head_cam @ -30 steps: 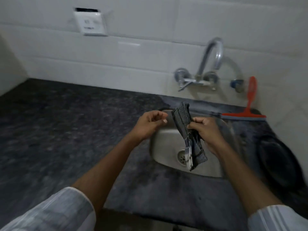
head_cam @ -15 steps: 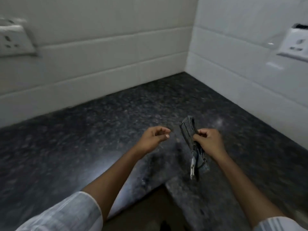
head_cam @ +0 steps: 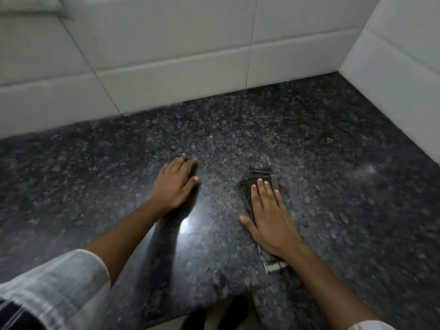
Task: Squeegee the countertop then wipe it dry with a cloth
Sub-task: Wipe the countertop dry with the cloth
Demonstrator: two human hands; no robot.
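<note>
- Half a second ago the right hand (head_cam: 271,217) held the cloth (head_cam: 259,182) pinched up in the air; now it presses the cloth flat on the countertop (head_cam: 345,198), and the view has swung further into the corner.
- The right hand lies palm down, fingers spread and straight along the cloth, not gripping it.
- The folded dark cloth shows past the fingertips and again behind the wrist, so it runs lengthwise under the hand.
- The left hand (head_cam: 175,186) rests open and empty on the stone, well apart from the cloth, bracing the body.
- Beyond the hands, white wall tiles (head_cam: 166,51) meet the dark speckled stone at the corner.
- The drying step looks barely begun. To do it well, he should keep the palm's weight even, sweep in overlapping strokes out from the corner, and refold when the cloth turns soggy.
</note>
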